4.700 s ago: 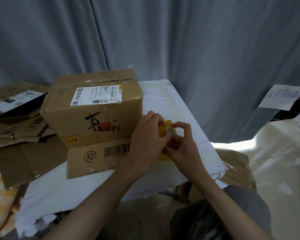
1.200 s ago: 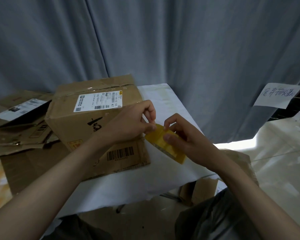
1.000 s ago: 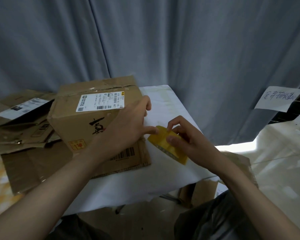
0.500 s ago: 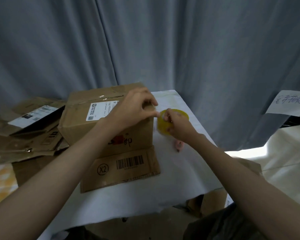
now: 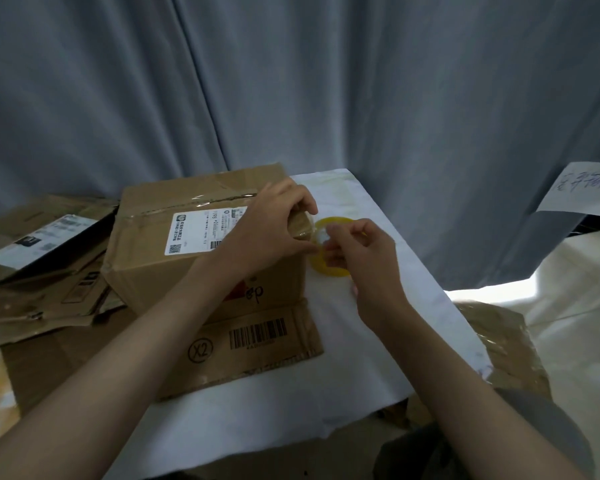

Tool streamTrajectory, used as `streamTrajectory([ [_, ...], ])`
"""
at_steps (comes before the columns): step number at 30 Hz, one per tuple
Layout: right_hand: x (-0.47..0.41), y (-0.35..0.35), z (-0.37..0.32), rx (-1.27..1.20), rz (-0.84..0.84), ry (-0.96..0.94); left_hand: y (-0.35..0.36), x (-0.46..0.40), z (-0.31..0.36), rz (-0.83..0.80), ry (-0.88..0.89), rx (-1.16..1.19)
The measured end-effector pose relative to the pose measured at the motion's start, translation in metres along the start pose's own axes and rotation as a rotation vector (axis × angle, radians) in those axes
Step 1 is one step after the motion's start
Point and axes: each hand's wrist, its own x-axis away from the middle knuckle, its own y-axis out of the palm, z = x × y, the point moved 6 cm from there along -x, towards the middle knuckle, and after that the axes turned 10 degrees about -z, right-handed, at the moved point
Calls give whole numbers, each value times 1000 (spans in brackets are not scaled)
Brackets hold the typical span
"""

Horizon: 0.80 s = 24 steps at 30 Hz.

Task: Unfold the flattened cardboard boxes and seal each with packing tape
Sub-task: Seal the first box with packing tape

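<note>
An unfolded brown cardboard box (image 5: 160,258) with a white shipping label stands on the white-covered table (image 5: 378,341), one lower flap lying flat toward me. A yellow roll of packing tape (image 5: 329,268) is just right of the box's top right corner. My left hand (image 5: 271,233) rests on that corner, its fingers curled over the edge and pinching the tape's free end against the box. My right hand (image 5: 357,251) is at the roll, fingers curled round it; it hides part of the roll.
Several flattened cardboard boxes (image 5: 39,271) lie stacked left of the box. A grey curtain (image 5: 291,81) hangs behind the table. A paper note (image 5: 582,192) hangs at the right. More cardboard (image 5: 499,337) sits below the table's right edge.
Both hands have carried the tape roll from in front of the box up to its top right corner. My left hand now lies on the box's corner.
</note>
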Motion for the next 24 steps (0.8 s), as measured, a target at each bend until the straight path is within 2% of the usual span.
streamTrajectory([
  [10,-13,29,5,-277,-28,207,-7,11,4,-5,66,36],
  [15,-14,38,13,-486,-98,382,-23,-1,-11,-17,-23,78],
  [24,-5,30,16,-452,-6,324,-51,-51,-71,-118,-176,-114],
])
